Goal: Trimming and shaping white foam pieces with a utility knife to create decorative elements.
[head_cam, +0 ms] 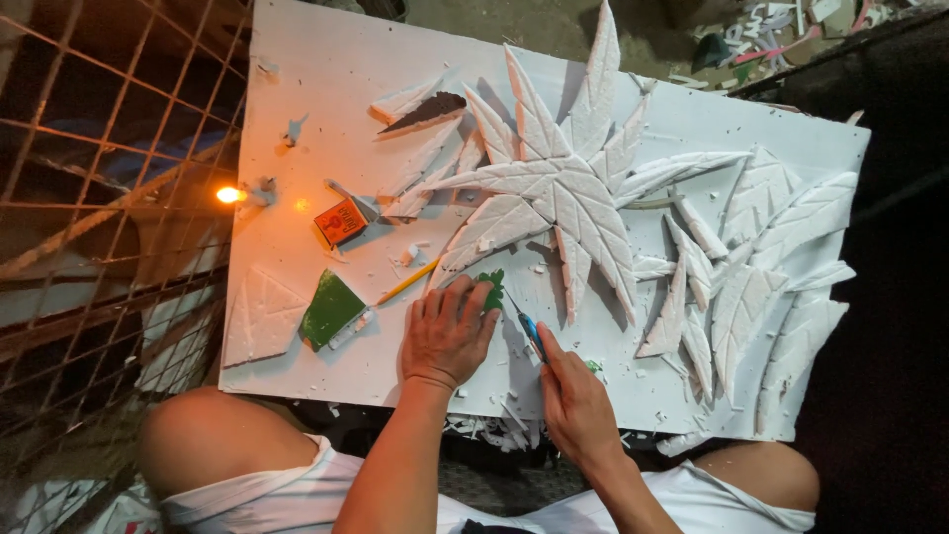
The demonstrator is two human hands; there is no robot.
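Note:
A white foam board [336, 99] lies across my lap, covered with carved white foam leaves [568, 183] fanned out like a star. My left hand [447, 331] presses flat on a small green piece [491, 290] at the board's near edge. Just to its right, my right hand [573, 400] grips a blue-handled cutter [531, 331], its tip pointing at the green piece. More carved leaves [761, 277] lie spread to the right.
A lit candle [232, 195] burns at the board's left edge beside an orange matchbox [341, 222]. A green foam slab [329, 309], a yellow pencil [407, 283] and a dark leaf shape [427, 109] lie nearby. A wire grid [89, 178] stands left; scraps litter the floor.

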